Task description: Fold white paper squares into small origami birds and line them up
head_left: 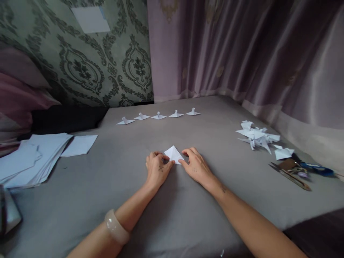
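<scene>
A small piece of folded white paper (174, 154) lies on the grey cloth in front of me, its pointed tip facing away. My left hand (158, 166) pinches its left lower edge between thumb and fingers. On the other side, my right hand (195, 165) has its thumb at the lower right corner of the paper, with the fingers curved near the right edge. Both wrists rest low over the cloth. A pale bangle (116, 226) circles my left forearm.
Several folded paper figures (158, 115) stand in a row farther back. A stack of white sheets (34, 157) lies at left. Toward the right are a heap of folded paper (258, 136), scissors (317, 169) and a pointed tool (291, 176). A curtain (215, 53) borders the far side.
</scene>
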Action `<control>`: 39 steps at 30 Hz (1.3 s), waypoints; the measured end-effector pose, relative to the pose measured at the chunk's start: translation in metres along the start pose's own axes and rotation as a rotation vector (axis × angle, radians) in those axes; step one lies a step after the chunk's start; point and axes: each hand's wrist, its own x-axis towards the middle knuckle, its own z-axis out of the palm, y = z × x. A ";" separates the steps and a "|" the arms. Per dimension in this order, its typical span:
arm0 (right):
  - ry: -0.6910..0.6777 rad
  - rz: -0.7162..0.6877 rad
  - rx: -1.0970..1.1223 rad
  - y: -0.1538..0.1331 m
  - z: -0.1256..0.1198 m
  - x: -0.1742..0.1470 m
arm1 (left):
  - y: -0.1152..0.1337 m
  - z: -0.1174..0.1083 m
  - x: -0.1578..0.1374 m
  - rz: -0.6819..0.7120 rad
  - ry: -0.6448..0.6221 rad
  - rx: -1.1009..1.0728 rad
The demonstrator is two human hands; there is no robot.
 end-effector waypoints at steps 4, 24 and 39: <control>0.017 0.009 -0.021 -0.001 0.002 -0.002 | 0.004 0.005 -0.002 -0.045 0.021 0.034; -0.034 0.002 0.576 -0.003 0.005 0.005 | 0.002 0.004 -0.006 -0.139 0.034 -0.398; 0.208 -0.182 0.645 -0.005 -0.011 0.005 | 0.007 -0.013 -0.003 0.506 0.268 -0.264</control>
